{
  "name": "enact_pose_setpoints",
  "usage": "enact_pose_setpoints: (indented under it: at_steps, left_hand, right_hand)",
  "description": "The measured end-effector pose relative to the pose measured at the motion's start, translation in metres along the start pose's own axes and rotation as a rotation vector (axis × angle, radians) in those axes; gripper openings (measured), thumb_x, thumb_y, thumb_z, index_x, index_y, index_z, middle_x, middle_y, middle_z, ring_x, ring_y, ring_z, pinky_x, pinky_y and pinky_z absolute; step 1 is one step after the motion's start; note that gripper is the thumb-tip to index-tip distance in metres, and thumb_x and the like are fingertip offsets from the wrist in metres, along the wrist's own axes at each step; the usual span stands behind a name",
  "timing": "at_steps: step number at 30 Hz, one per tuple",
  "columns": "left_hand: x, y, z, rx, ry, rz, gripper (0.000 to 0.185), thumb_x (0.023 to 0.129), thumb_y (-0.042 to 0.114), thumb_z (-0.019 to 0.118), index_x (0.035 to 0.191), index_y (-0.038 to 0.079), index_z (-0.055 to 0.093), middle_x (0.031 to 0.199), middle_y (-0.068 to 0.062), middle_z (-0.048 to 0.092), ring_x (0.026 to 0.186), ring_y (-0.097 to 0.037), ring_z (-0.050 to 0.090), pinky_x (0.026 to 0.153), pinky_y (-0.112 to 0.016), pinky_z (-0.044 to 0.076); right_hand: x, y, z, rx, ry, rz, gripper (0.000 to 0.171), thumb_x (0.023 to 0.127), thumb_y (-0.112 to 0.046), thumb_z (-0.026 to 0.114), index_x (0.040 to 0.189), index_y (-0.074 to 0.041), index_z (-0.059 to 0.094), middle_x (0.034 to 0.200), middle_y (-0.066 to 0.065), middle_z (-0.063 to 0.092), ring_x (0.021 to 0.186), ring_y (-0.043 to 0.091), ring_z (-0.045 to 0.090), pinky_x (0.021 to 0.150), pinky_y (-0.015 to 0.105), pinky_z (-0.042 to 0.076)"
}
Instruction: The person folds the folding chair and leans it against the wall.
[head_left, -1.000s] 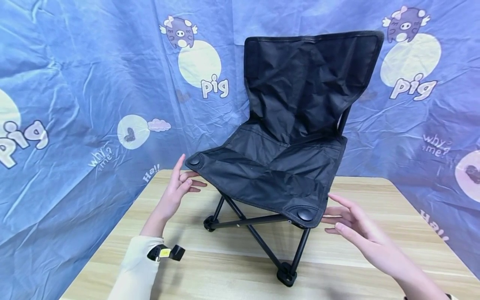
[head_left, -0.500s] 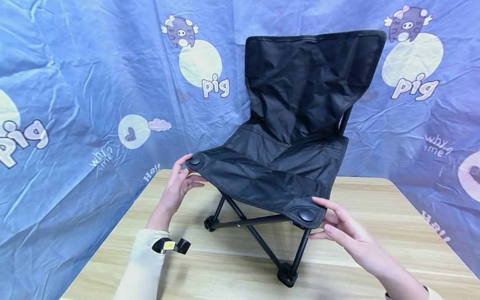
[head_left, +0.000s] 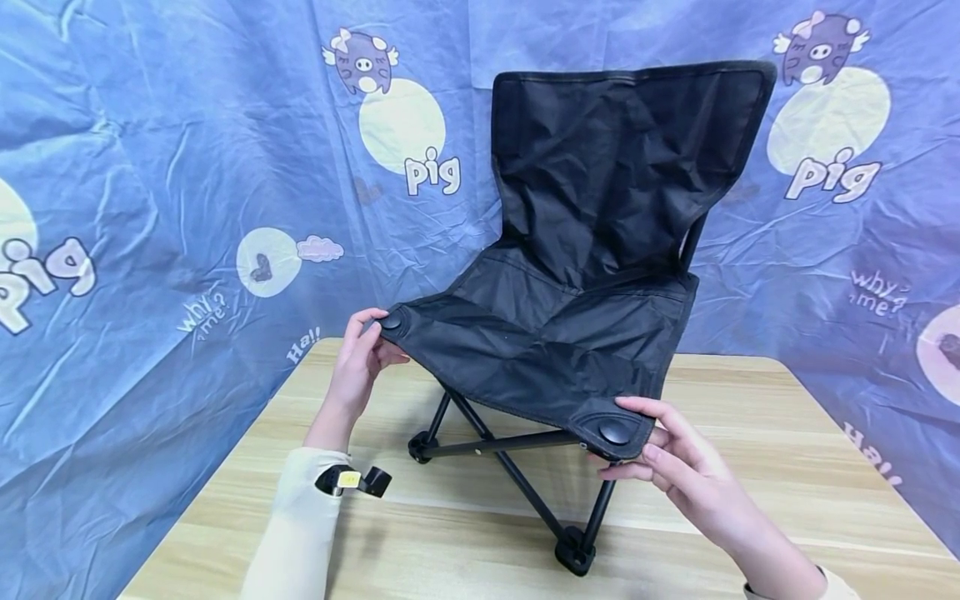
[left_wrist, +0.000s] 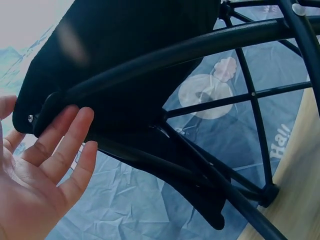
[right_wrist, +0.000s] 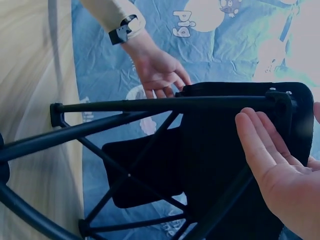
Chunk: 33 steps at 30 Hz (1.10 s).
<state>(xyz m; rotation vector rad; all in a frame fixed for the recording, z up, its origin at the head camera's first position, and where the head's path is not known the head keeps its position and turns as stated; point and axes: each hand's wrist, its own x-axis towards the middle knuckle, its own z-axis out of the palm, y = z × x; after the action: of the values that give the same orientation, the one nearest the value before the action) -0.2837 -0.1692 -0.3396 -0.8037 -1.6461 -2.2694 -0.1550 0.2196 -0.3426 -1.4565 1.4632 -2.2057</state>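
A black folding chair [head_left: 555, 325] with a fabric seat and backrest stands unfolded on the wooden table. My left hand [head_left: 352, 371] grips its front left seat corner, index finger and thumb at the round button and the other fingers beneath. At the front right corner, my right hand [head_left: 693, 475] holds the edge, index finger on top beside the button [head_left: 615, 429], thumb at the side, remaining fingers below. From underneath, the left wrist view shows fingers [left_wrist: 67, 135] against the frame tube [left_wrist: 165, 62]. In the right wrist view, straight fingertips [right_wrist: 248, 117] reach under the seat near the corner.
The wooden table [head_left: 442, 533] carries the chair's crossed legs and feet [head_left: 575, 550]. A blue cloth [head_left: 187, 167] printed with pigs hangs behind and along the sides. A small dark device [head_left: 352, 481] is strapped on the left wrist.
Both hands have closed in on the front seat corners, from loosely beside them to gripping them. The right hand moved left, its index finger going onto the fabric. The chair stays in place.
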Motion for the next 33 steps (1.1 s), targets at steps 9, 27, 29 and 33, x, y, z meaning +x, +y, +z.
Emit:
enact_pose_setpoints:
  at_steps: [9, 27, 29, 33]
  left_hand:
    - [0.006, -0.004, 0.002, -0.075, 0.044, 0.043, 0.014, 0.105, 0.011, 0.041, 0.11, 0.016, 0.053, 0.084, -0.002, 0.071, 0.069, -0.015, 0.07, 0.071, -0.029, 0.058]
    - [0.011, -0.002, 0.007, -0.172, 0.111, 0.037, 0.022, 0.101, 0.002, 0.039, 0.103, 0.014, 0.058, 0.078, -0.002, 0.072, 0.066, -0.014, 0.07, 0.066, -0.028, 0.057]
    - [0.011, -0.002, 0.007, -0.172, 0.111, 0.028, 0.021, 0.101, 0.003, 0.04, 0.104, 0.014, 0.058, 0.077, -0.002, 0.072, 0.065, -0.014, 0.07, 0.065, -0.027, 0.057]
    - [0.012, -0.001, 0.008, -0.164, 0.118, 0.011, 0.021, 0.101, 0.003, 0.041, 0.103, 0.015, 0.058, 0.075, -0.002, 0.071, 0.063, -0.014, 0.069, 0.063, -0.026, 0.056]
  right_hand:
    - [0.002, 0.001, 0.006, 0.088, 0.039, -0.004, 0.055, 0.098, 0.018, 0.019, 0.15, 0.004, 0.029, 0.135, 0.022, 0.053, 0.115, 0.04, 0.062, 0.096, 0.046, 0.052]
    - [0.005, 0.001, 0.007, 0.107, 0.095, -0.014, 0.052, 0.1, 0.017, 0.023, 0.148, 0.004, 0.035, 0.135, 0.024, 0.056, 0.113, 0.04, 0.063, 0.095, 0.043, 0.053]
    - [0.005, 0.002, 0.007, 0.112, 0.098, -0.014, 0.052, 0.1, 0.017, 0.024, 0.148, 0.004, 0.036, 0.134, 0.024, 0.056, 0.113, 0.04, 0.063, 0.095, 0.044, 0.052]
    - [0.006, 0.003, 0.006, 0.125, 0.092, -0.019, 0.052, 0.1, 0.017, 0.022, 0.148, 0.004, 0.036, 0.133, 0.024, 0.055, 0.114, 0.04, 0.063, 0.096, 0.044, 0.052]
